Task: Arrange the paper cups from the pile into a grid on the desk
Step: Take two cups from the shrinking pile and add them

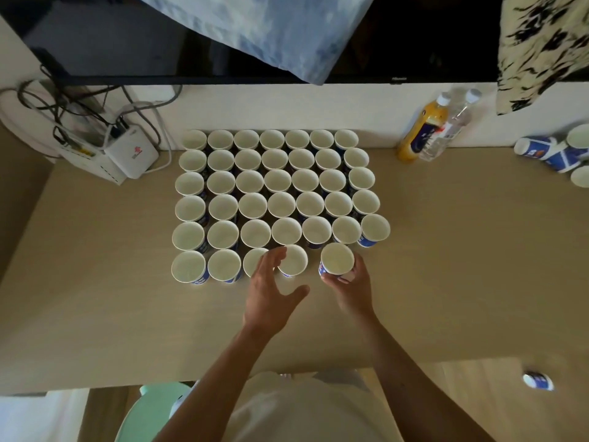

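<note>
Beside grid (280, 204) — cup (337, 258) in right hand (350, 287)

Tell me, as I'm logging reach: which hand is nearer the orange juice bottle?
Right. The right hand, gripping a cup in the front row, is left of the orange juice bottle and closer to the person; the left hand is farther left.

Beige desk (446, 250), dark screen (127, 36) above, white wall (287, 106), tangled cables (79, 116)
</note>
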The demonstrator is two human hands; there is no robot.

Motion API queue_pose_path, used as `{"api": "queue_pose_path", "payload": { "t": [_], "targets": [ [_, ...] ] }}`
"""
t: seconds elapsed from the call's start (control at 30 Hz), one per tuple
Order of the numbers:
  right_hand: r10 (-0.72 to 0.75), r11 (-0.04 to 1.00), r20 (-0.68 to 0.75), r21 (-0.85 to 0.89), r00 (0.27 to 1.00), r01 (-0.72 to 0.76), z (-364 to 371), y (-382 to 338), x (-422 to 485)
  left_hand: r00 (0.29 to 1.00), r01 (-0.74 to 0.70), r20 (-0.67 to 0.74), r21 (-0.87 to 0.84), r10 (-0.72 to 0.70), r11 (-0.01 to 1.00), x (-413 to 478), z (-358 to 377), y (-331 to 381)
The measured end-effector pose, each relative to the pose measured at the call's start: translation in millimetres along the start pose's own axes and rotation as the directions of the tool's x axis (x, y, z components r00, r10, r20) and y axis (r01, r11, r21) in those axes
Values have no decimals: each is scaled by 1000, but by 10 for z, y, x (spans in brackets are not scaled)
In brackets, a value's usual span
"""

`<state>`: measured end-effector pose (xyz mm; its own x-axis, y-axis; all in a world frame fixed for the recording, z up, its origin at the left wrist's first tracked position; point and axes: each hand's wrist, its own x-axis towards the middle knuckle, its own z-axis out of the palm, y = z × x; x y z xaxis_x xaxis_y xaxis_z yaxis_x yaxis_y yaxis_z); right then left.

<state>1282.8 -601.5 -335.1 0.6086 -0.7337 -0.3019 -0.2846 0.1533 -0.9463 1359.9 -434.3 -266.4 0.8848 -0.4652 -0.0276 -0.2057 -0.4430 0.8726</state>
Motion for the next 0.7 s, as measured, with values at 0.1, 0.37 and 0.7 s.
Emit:
{"api": "queue_pose_path", "payload": {
  "t": [0.1, 0.37, 0.7],
  "targets": [
    [16, 998, 21, -56, 1000, -15, 47, 135, 43, 1000, 9, -30, -6, -9, 1000, -16, -54, -22],
    [48, 994, 42, -105, 998, -43, 180, 247, 153, 995, 62, -74, -13, -63, 998, -35, -153, -154],
    [74, 986, 39, -151, 997, -67, 184, 227, 150, 996, 66, -58, -33, -67, 997, -30, -144, -165]
  ]
}}
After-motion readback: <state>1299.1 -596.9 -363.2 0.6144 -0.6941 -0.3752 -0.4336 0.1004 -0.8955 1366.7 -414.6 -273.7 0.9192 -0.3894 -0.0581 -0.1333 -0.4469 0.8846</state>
